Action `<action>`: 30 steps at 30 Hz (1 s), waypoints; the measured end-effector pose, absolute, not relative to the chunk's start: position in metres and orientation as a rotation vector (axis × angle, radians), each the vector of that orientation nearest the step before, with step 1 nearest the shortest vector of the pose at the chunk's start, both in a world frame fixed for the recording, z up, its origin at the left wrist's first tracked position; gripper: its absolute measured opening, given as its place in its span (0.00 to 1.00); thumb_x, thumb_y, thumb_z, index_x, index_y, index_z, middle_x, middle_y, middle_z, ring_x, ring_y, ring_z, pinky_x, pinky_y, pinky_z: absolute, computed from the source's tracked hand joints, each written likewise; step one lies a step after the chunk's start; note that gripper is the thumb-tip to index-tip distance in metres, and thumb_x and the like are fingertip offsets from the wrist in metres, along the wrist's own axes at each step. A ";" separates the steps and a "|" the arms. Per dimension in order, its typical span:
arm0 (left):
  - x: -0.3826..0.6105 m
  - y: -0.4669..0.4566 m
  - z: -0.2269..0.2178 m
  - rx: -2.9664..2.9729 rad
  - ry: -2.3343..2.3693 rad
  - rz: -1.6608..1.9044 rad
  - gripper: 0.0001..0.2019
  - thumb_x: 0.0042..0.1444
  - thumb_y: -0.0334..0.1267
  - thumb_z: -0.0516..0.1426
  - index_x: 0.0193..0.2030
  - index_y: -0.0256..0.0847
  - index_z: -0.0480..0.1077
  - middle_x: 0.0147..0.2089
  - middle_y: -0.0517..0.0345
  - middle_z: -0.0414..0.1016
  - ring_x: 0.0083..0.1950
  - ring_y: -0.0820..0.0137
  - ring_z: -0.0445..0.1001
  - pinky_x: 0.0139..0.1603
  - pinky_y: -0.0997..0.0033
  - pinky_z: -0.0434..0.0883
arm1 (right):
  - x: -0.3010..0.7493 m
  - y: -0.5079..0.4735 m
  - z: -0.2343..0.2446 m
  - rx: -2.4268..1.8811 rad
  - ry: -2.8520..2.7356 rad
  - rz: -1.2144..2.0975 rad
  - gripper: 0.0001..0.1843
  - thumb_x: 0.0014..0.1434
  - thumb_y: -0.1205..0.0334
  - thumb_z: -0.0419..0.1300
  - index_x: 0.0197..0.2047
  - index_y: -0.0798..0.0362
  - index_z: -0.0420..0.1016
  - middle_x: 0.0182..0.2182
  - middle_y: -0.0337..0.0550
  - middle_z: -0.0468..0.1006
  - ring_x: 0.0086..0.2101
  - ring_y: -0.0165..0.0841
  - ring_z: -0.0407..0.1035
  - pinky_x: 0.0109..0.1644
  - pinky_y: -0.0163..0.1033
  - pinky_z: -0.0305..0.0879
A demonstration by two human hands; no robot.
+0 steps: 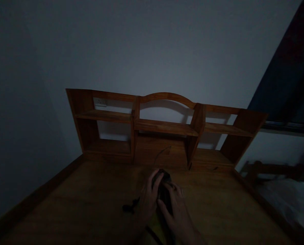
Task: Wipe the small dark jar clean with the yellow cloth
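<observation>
A dark, soft-looking object (pixel 164 197) with black straps and a yellowish-green patch lies at the near middle of a wooden surface. It may be a bag, but the dim light hides its exact kind. Around its left side and top curl the fingers of my left hand (pixel 149 197). From the right, my right hand (pixel 176 210) grips the same object, its thumb laid across the front. A black strap end (pixel 128 207) sticks out to the left of my left hand. Much of the object is hidden by my hands and shadow.
Behind the wooden surface (pixel 96 197) stands a wooden shelf unit (pixel 167 127) with several compartments against a pale wall (pixel 152 51). A wall socket (pixel 100 102) shows through at left. At right are a dark curtain (pixel 292 75) and a pale cloth-like heap (pixel 289 200).
</observation>
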State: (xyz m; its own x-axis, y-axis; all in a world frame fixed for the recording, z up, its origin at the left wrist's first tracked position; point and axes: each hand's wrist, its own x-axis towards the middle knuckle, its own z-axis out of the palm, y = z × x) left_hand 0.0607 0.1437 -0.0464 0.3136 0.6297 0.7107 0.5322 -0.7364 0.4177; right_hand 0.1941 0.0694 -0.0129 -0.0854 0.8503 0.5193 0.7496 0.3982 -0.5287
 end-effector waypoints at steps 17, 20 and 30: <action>0.068 0.159 -0.056 2.590 1.104 1.618 0.26 0.63 0.26 0.47 0.66 0.51 0.53 0.62 0.51 0.62 0.62 0.67 0.65 0.58 0.66 0.69 | 0.213 0.077 -0.014 -1.141 -1.865 0.336 0.14 0.63 0.66 0.53 0.51 0.47 0.69 0.47 0.48 0.72 0.50 0.40 0.65 0.54 0.47 0.67; 0.067 0.159 -0.056 2.613 1.069 1.552 0.27 0.63 0.25 0.46 0.66 0.52 0.53 0.62 0.52 0.62 0.62 0.67 0.65 0.58 0.66 0.69 | 0.213 0.076 -0.009 -1.121 -1.973 0.240 0.18 0.63 0.69 0.52 0.56 0.48 0.67 0.48 0.47 0.74 0.52 0.41 0.64 0.55 0.49 0.66; 0.067 0.157 -0.054 2.702 1.102 1.521 0.26 0.62 0.25 0.46 0.65 0.51 0.56 0.60 0.50 0.65 0.59 0.66 0.68 0.55 0.67 0.71 | 0.221 0.085 -0.020 -1.085 -1.828 0.329 0.11 0.61 0.66 0.57 0.46 0.48 0.76 0.40 0.47 0.77 0.45 0.41 0.69 0.48 0.49 0.69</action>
State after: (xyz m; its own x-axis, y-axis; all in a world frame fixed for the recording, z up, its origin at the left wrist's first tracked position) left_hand 0.0673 0.1570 -0.0537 0.3518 0.4784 0.8046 0.6155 -0.7658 0.1862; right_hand 0.2209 0.0852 -0.0203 -0.1540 0.7914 0.5916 0.5356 0.5701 -0.6231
